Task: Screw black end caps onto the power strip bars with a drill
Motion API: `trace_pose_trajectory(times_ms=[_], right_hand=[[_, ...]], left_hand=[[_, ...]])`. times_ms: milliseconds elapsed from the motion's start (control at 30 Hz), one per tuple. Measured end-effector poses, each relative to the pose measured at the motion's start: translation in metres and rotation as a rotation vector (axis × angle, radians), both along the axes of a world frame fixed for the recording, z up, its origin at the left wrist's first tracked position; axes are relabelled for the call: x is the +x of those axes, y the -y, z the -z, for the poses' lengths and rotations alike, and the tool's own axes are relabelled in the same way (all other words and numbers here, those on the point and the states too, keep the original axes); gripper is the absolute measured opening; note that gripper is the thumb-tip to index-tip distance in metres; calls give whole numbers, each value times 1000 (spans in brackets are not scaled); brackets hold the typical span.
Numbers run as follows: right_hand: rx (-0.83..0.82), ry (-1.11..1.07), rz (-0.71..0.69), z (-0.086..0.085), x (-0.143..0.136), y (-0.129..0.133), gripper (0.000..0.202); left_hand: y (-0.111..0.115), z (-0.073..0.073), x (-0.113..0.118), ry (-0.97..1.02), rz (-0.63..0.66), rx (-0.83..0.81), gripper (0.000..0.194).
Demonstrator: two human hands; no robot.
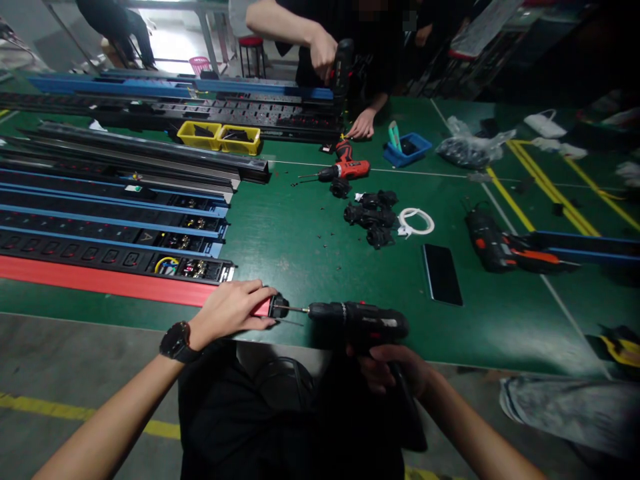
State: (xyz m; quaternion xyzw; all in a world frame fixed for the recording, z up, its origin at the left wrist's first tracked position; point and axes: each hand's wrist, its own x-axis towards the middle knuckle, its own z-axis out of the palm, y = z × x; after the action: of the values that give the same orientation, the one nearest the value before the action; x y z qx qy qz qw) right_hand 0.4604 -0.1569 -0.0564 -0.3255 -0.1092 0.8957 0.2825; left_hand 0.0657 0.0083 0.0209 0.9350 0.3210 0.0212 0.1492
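Observation:
A long red power strip housing (pixel 150 289) lies along the near table edge, with a black end cap (pixel 280 305) at its right end. My left hand (pixel 235 308) wraps over that end, fingers closed round the red housing just beside the cap. In my right hand (pixel 395 367) is a black power drill (pixel 370 321), held by its grip and pointing left. Its long bit (pixel 295 309) reaches the end cap; whether it sits in a screw is too small to tell. Black power strips with blue edges (pixel 190 230) lie just beyond the red one.
Beyond are black connectors (pixel 370 215), a white cable coil (pixel 416 222), an orange drill (pixel 350 169) and a phone (pixel 443 274). Another drill (pixel 487 237) lies right. Yellow bins (pixel 220 137) and a blue bin (pixel 407 149) stand further back. Opposite, a co-worker's hand (pixel 324 55) holds a drill.

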Motion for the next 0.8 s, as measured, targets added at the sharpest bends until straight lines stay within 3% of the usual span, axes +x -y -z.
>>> trace_pose_trajectory(times_ms=[400, 800], right_hand=[[-136, 131, 9, -1, 0, -2, 37], [-135, 152, -3, -4, 0, -2, 34]], left_hand=[[-1, 0, 0, -59, -9, 27, 56], [0, 4, 0, -59, -25, 37, 56]])
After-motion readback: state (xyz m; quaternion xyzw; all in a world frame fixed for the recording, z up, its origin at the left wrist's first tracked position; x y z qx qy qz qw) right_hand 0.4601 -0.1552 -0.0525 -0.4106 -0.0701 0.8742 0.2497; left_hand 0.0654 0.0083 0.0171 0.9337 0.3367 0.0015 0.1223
